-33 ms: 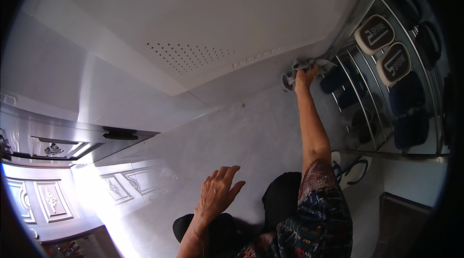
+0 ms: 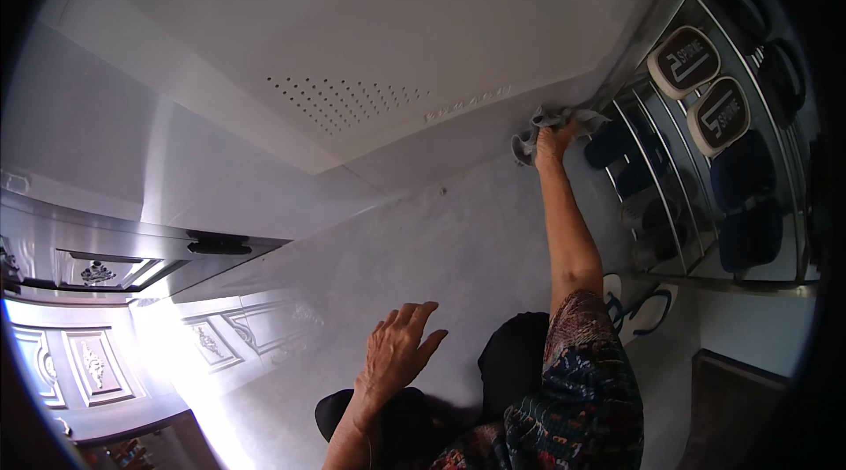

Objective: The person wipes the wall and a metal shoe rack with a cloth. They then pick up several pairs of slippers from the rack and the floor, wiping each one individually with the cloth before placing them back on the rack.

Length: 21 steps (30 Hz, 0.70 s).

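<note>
Two hands, well apart. R hand (image 2: pixel 553 144) clamped on a crumpled grey cloth (image 2: pixel 540 120), arm outstretched; cloth's just L of the shoe rack (image 2: pixel 656 184), nr its far end. L hand (image 2: pixel 397 348) holds nothing, fingers slightly bent, thumb out, above the floor (image 2: pixel 397 241) & well L of rack. Rack has several prs of slippers, incl. dark blue ones (image 2: pixel 746 236); flip-flops w/ blue straps (image 2: pixel 650 315) lie by rack's near end.
</note>
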Each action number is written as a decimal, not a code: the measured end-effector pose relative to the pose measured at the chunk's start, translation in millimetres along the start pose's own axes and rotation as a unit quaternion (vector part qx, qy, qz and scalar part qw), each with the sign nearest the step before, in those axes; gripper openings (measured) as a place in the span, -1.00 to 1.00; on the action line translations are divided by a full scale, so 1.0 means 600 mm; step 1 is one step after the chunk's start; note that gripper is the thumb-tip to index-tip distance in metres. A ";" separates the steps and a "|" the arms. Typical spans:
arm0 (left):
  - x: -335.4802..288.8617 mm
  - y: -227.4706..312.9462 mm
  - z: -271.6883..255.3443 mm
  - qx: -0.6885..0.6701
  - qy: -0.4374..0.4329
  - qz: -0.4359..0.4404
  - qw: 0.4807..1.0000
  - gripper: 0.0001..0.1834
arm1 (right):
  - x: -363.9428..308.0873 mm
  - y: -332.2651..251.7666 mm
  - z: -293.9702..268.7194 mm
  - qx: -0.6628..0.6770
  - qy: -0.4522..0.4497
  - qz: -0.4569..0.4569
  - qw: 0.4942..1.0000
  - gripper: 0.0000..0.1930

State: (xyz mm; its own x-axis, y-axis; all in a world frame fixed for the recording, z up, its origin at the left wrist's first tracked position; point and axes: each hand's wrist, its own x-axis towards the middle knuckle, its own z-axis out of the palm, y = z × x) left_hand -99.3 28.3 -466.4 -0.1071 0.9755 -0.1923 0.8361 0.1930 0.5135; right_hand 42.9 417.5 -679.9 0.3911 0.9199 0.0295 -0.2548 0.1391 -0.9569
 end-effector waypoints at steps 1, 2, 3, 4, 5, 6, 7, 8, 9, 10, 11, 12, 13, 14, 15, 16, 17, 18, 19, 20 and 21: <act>0.002 0.003 0.000 -0.004 0.002 0.010 1.000 -0.60 | 0.003 0.015 -0.001 0.013 0.007 0.008 1.000 -0.51; 0.002 0.004 0.001 -0.003 0.007 0.016 1.000 -0.60 | 0.003 0.031 -0.004 0.026 0.015 0.015 0.999 -0.56; 0.003 0.005 0.002 -0.005 0.013 0.028 1.000 -0.60 | 0.004 0.054 -0.012 0.046 -0.016 0.064 0.997 -0.65; 0.004 0.004 0.003 -0.007 0.019 0.039 0.999 -0.60 | 0.001 0.069 -0.014 0.065 -0.049 0.112 0.990 -0.75; -0.002 0.002 0.003 -0.009 0.016 0.023 1.000 -0.60 | -0.039 0.068 0.008 0.070 -0.077 0.156 0.982 -0.82; -0.009 0.002 -0.001 -0.012 0.013 0.011 1.000 -0.60 | -0.083 0.060 0.033 0.073 -0.101 0.196 0.973 -0.87; -0.012 0.005 -0.004 -0.018 0.008 0.009 1.000 -0.59 | -0.107 0.057 0.050 0.028 -0.098 0.198 0.975 -0.85; -0.013 0.010 -0.005 -0.022 0.012 0.022 0.999 -0.60 | -0.125 0.056 0.061 -0.016 -0.092 0.201 0.975 -0.84; -0.015 0.012 -0.007 -0.024 0.017 0.029 0.999 -0.60 | -0.148 0.052 0.075 -0.043 -0.106 0.221 0.969 -0.84; -0.019 0.013 -0.010 -0.025 0.025 0.033 0.999 -0.60 | -0.175 0.045 0.091 -0.069 -0.122 0.242 0.960 -0.84; -0.028 0.007 -0.013 -0.031 0.022 0.019 0.999 -0.59 | -0.227 0.021 0.118 -0.054 -0.145 0.238 0.959 -0.85; -0.028 0.010 -0.010 -0.026 0.035 0.017 0.999 -0.59 | -0.262 -0.008 0.143 -0.034 -0.171 0.228 0.958 -0.85; -0.025 0.017 -0.011 -0.024 0.039 0.033 0.998 -0.59 | -0.268 -0.003 0.149 -0.045 -0.187 0.241 0.951 -0.86; -0.023 0.022 -0.012 -0.022 0.043 0.046 0.998 -0.59 | -0.272 0.006 0.155 -0.054 -0.203 0.254 0.944 -0.87; -0.025 0.025 -0.013 -0.024 0.039 0.044 0.998 -0.59 | -0.286 0.007 0.168 -0.047 -0.231 0.273 0.933 -0.87; -0.028 0.025 -0.014 -0.026 0.037 0.038 0.998 -0.58 | -0.306 -0.002 0.183 -0.040 -0.264 0.293 0.918 -0.88; -0.031 0.025 -0.015 -0.028 0.036 0.032 0.998 -0.58 | -0.325 -0.012 0.193 -0.022 -0.299 0.313 0.901 -0.88; -0.035 0.022 -0.016 -0.025 0.045 0.034 0.998 -0.58 | -0.351 -0.031 0.205 -0.004 -0.336 0.334 0.880 -0.88; -0.033 0.025 -0.016 -0.026 0.050 0.048 0.997 -0.58 | -0.363 -0.034 0.209 -0.021 -0.360 0.317 0.877 -0.87; -0.031 0.030 -0.016 -0.027 0.055 0.063 0.996 -0.58 | -0.366 -0.038 0.209 -0.039 -0.383 0.299 0.873 -0.86; -0.032 0.029 -0.016 -0.027 0.063 0.066 0.995 -0.58 | -0.375 -0.055 0.213 -0.058 -0.439 0.292 0.848 -0.83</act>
State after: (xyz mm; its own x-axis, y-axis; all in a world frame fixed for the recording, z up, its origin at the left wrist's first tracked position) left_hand -87.9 13.7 -446.1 -0.0676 0.9976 -0.0154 0.8181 0.0643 0.5714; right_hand -149.5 252.7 -618.0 -0.5936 0.7445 -0.3054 -0.0686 -0.4249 -0.9026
